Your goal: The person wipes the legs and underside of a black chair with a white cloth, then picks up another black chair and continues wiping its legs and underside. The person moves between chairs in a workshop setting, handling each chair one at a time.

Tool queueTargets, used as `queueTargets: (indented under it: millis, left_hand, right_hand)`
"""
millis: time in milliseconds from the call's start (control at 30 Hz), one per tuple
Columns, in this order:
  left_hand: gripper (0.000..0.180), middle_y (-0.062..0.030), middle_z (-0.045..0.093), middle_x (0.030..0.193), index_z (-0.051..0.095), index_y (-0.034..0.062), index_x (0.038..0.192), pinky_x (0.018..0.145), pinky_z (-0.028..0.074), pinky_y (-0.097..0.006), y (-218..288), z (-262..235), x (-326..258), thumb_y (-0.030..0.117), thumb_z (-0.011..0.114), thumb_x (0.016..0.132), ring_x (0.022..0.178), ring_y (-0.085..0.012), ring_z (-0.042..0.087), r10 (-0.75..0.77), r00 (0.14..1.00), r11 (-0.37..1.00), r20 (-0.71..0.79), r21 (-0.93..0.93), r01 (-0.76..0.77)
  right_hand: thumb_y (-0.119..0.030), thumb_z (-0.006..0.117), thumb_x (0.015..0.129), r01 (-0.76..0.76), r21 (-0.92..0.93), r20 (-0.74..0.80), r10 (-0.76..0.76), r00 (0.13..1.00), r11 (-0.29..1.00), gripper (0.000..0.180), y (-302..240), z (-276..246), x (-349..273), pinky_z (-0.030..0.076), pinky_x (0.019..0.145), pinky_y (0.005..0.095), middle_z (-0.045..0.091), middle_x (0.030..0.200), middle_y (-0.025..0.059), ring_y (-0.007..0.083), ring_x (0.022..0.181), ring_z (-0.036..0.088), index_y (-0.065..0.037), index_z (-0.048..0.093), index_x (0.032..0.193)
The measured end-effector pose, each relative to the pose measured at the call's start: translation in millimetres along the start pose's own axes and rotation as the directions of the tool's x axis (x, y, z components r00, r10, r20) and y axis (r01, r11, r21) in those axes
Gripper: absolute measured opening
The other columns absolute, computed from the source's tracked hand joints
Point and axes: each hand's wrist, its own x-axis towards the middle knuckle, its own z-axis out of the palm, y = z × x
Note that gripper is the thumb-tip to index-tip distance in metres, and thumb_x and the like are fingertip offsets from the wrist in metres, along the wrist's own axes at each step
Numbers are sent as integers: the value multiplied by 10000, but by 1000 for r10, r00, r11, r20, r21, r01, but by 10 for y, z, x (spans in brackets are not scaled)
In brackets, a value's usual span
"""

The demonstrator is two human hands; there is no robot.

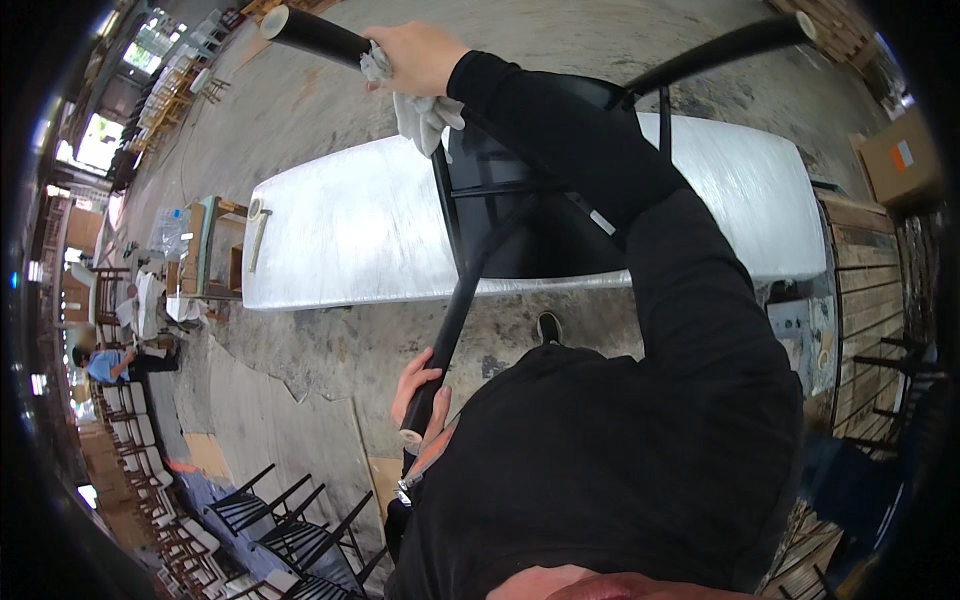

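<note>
Two hands [425,62] on two chair legs [458,318]

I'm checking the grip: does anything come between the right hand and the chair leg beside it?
Yes: a white cloth is bunched between the right hand and the black chair leg; part hangs below.

With the upturned chair [520,235] as the clock's centre, it sits on the middle of a long work surface [340,235]. The right hand [418,62] is on the leg at eleven o'clock, the left hand [422,392] on the one at seven. What seems to be a hand tool [256,236], small in this bent view, lies on the surface's nine-o'clock end. Beyond, a cardboard box [895,165] stands at three, with wooden slats [862,300] between three and four, more chairs [290,525] at seven and a seated person [108,364] between eight and nine.
</note>
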Motion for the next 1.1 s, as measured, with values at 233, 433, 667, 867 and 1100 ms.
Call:
queueTargets:
  millis: [233, 433, 667, 867, 1100]
  left_hand:
    - [358, -199, 571, 1355, 680, 56, 1101, 942, 511, -373, -11, -248, 65, 48, 775, 756, 1173, -291, 615, 90, 973, 996, 211, -3, -92]
    - [342, -188, 568, 1370, 681, 52, 1095, 1032, 456, -401, -6, -442, 182, 41, 765, 764, 1316, -370, 522, 302, 862, 930, 406, 72, -360]
    - [141, -175, 690, 1157, 662, 7, 938, 1052, 431, -400, -65, -367, 152, 6, 692, 800, 1272, -357, 567, 334, 870, 937, 364, -26, -349]
    - [80, -176, 701, 1079, 645, -4, 881, 1052, 437, -420, -50, -437, 35, 21, 679, 813, 1215, -360, 605, 340, 876, 936, 342, -37, -349]
    - [84, -175, 701, 1106, 650, 9, 890, 1029, 449, -411, -95, -375, 65, 10, 666, 808, 1246, -373, 585, 368, 863, 924, 347, -34, -380]
  right_hand:
    - [-250, 781, 757, -39, -339, 459, 201, 865, 940, 378, 156, -821, -951, 543, 825, 449, 714, 977, 176, 366, 929, 685, -87, 686, 1085]
    - [-861, 658, 593, -100, -764, 597, 758, 264, 637, 927, 213, -1797, -2815, 548, 738, 426, 719, 802, 203, 320, 779, 704, 45, 732, 772]
    - [-521, 836, 648, -962, -268, 631, 765, -129, 59, 700, -327, -2054, -4609, 512, 737, 316, 712, 906, 139, 216, 830, 678, 66, 727, 1013]
    - [-433, 821, 627, -945, -284, 524, 852, -9, 164, 503, -501, -2020, -4656, 482, 603, 316, 707, 809, 90, 191, 662, 645, 11, 754, 854]
    - [-479, 821, 581, -940, -310, 460, 888, -16, 144, 575, -434, -1959, -4727, 497, 639, 368, 711, 815, 150, 243, 723, 667, 46, 738, 801]
